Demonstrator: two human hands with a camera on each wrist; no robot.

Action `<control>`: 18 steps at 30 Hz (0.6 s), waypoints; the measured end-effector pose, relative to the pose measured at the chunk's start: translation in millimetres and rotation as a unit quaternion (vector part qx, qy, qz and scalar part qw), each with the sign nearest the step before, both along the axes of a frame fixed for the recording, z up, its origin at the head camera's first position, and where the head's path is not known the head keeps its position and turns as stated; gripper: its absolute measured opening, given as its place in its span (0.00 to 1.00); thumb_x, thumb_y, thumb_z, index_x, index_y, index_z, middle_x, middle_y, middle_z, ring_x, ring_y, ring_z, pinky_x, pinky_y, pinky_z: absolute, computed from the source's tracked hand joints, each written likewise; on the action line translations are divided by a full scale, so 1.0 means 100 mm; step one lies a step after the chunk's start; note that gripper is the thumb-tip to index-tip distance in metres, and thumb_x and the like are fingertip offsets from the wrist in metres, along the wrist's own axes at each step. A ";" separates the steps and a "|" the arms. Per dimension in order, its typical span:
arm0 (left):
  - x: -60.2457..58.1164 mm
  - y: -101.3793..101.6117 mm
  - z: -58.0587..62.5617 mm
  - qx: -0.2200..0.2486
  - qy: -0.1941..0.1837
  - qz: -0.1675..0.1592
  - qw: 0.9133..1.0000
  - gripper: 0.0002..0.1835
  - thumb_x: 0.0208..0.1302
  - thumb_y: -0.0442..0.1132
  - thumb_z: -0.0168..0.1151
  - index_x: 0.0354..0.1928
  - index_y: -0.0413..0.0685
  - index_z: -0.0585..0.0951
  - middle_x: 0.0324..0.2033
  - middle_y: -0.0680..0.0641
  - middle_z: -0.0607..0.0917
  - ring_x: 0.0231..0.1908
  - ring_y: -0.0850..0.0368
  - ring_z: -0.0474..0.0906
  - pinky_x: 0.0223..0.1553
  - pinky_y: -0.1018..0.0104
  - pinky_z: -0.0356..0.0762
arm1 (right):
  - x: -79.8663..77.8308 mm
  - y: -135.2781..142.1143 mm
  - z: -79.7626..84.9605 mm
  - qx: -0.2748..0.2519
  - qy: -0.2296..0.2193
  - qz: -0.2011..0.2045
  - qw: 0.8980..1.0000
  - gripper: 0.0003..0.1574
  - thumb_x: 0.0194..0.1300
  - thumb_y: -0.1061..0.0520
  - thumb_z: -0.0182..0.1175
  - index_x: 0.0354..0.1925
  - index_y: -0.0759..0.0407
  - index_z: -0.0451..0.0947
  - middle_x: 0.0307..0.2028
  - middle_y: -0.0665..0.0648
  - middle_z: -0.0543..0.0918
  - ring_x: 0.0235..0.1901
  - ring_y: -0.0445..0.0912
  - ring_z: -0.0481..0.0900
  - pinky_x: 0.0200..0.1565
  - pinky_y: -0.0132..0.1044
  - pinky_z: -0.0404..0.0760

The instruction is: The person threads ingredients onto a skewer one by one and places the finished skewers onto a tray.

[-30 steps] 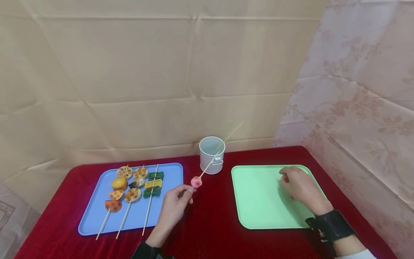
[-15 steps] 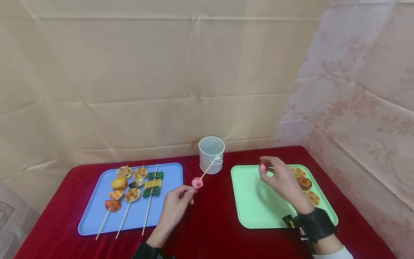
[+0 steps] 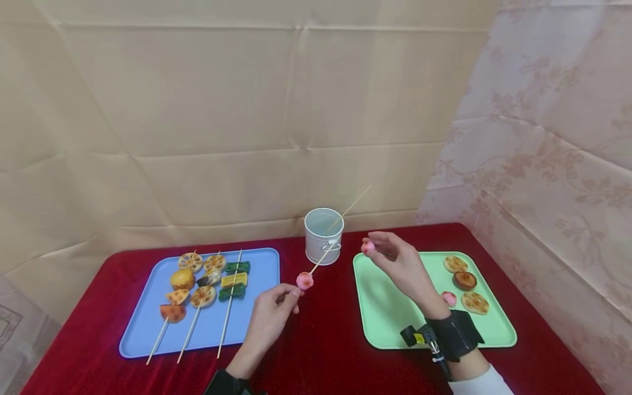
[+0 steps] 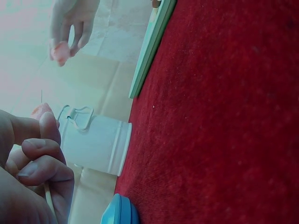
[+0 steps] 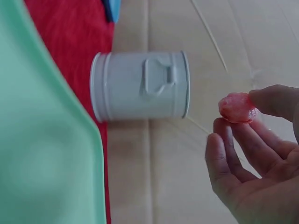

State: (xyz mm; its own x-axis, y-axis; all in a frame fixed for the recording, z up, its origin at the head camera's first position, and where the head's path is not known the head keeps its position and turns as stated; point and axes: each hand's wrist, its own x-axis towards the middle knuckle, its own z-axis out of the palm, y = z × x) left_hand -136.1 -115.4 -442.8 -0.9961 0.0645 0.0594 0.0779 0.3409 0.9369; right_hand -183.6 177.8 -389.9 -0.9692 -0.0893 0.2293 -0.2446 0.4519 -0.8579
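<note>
My left hand [image 3: 276, 307] grips a thin wooden skewer [image 3: 320, 260], its fingers curled round the stick in the left wrist view. A pink, browned ball [image 3: 304, 281] is threaded on the skewer just above the fingertips, and the bare tip points up and away toward the bucket. Thumb and fingers of my right hand [image 3: 402, 266] pinch a second pink ball [image 5: 237, 108], held up above the left edge of the green tray [image 3: 390, 329]. A third pink ball [image 3: 449, 299] lies on that tray, partly beside my right wrist.
Behind the hands stands a white metal bucket [image 3: 316, 244] with a loose skewer [image 3: 356, 202] leaning out. On the left, a blue tray [image 3: 138, 345] bears three loaded skewers. Two golden slices [image 3: 475, 303] and a brown mushroom-like piece [image 3: 464, 281] lie along the green tray's right side.
My right hand has lifted a pink ball from the green tray's right side and carried it left toward the skewer. The left hand has shifted only slightly right.
</note>
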 end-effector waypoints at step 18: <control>0.01 0.02 -0.01 0.001 0.001 -0.005 1.000 0.09 0.73 0.39 0.64 0.39 0.39 0.87 0.20 0.52 0.81 0.18 0.64 0.65 0.20 0.70 0.59 | -0.10 -0.33 -0.12 -0.384 -0.116 0.029 0.915 0.28 0.78 0.59 0.58 0.68 0.75 0.69 0.51 0.58 0.85 0.53 0.48 0.85 0.60 0.40 0.78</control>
